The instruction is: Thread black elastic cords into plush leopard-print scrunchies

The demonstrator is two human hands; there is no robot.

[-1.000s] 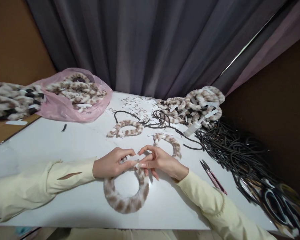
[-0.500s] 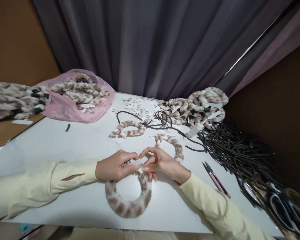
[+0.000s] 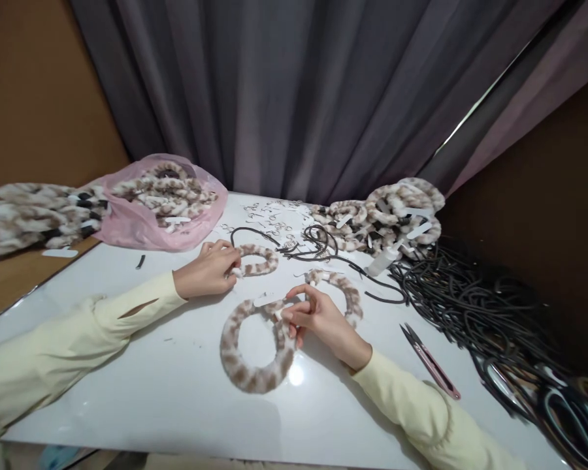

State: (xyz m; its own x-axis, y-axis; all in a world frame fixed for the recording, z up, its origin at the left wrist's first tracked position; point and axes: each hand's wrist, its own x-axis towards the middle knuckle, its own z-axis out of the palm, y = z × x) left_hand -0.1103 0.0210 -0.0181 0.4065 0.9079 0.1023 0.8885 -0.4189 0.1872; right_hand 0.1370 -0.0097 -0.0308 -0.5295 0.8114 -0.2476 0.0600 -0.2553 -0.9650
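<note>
A brown-and-white furry ring (image 3: 255, 380) lies on the table in front of me, with a small white tag (image 3: 269, 299) at its top. My right hand (image 3: 323, 323) pinches this ring at its upper right side between thumb and fingers. Farther back, my left hand (image 3: 208, 269) is closed at the left end of a smaller furry ring (image 3: 262, 267); its fingertips partly cover that end. Just behind my right hand rests a third furry piece (image 3: 351, 297), curved and with a thin thread at its upper end.
Pink-handled thread snips (image 3: 431, 362) lie at right, beside a heap of black cords (image 3: 455, 287). Behind are loose black cord (image 3: 318, 238), small metal pieces (image 3: 269, 219), a small bottle (image 3: 383, 260) and piled furry rings (image 3: 404, 196). A pink plastic bag (image 3: 132, 228) of furry pieces stands back left.
My left hand has left the near ring and reached forward to the smaller ring behind. The near ring has shifted slightly away from me, and its white tag now shows. My right hand still pinches it.
</note>
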